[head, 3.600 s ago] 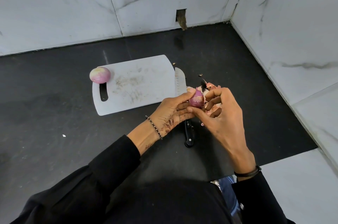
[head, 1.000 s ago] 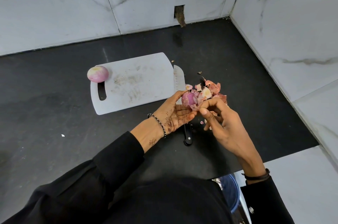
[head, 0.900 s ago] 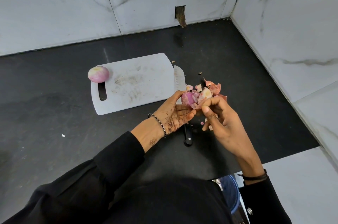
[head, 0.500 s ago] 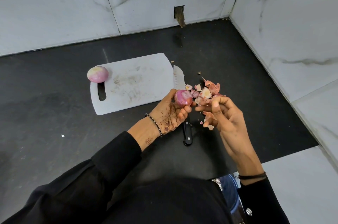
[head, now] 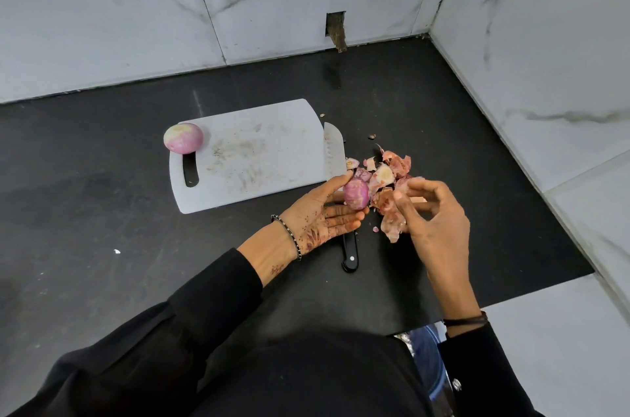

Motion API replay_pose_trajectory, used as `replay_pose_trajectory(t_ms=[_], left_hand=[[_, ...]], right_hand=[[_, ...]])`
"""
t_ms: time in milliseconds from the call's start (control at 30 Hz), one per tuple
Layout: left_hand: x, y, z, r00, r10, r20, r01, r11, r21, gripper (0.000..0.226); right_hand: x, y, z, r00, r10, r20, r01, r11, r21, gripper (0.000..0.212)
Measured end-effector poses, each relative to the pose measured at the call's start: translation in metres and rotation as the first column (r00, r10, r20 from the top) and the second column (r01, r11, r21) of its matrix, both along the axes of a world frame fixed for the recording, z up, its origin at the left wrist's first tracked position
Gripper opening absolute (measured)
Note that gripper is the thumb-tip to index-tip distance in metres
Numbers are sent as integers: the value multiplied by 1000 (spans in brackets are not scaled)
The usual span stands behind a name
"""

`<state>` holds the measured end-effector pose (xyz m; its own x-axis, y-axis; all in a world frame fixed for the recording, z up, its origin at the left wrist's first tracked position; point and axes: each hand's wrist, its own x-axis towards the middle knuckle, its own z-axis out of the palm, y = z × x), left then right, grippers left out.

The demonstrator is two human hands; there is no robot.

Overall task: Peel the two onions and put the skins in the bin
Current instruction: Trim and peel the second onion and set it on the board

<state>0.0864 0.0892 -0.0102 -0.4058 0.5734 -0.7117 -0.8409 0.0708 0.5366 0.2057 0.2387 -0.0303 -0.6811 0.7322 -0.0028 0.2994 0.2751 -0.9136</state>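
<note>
My left hand (head: pixel 324 212) holds a small purple onion (head: pixel 356 193) at its fingertips, just above the black counter. My right hand (head: pixel 434 215) is right of it, with its fingers pinched on a strip of papery onion skin (head: pixel 390 222) that hangs down; hand and onion are slightly apart. A heap of pink skins (head: pixel 388 167) lies on the counter behind both hands. A second, peeled onion (head: pixel 183 143) rests on the left end of the white cutting board (head: pixel 259 157), by its handle slot.
A knife lies right of the board, with its blade (head: pixel 332 150) pointing away and its black handle (head: pixel 350 254) partly under my left hand. A blue bin (head: pixel 426 348) shows below the counter's front edge. Marble walls close off the back and the right.
A strip of skin has come off the onion in my right hand. The hands have drawn apart, the onion staying in my left hand. The other onion, board and knife have not moved.
</note>
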Motion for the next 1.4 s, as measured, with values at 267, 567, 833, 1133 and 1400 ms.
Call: replay_pose_trajectory(t_ms=[267,567,833,1133,1400], left_hand=[[2,1,6,999,24,-23,-23,998,56,46],[2,2,9,997,53,-63,-44,991,127,39],[2,3,11,994,50,-100,-35,988,149,26],[3,3,14,988,67,-140,-54,994,94,31],[4,5,11,970,163,-182,-158,987,40,47]], right_hand=[[2,2,4,998,37,50,-45,981,189,14],[0,-14,27,938,343,-59,-328,928,178,44],[-2,-19,22,948,278,-155,-228,934,276,28],[-2,-12,27,935,343,-91,-308,913,267,10],[-6,-14,26,884,466,-23,-423,820,385,5]])
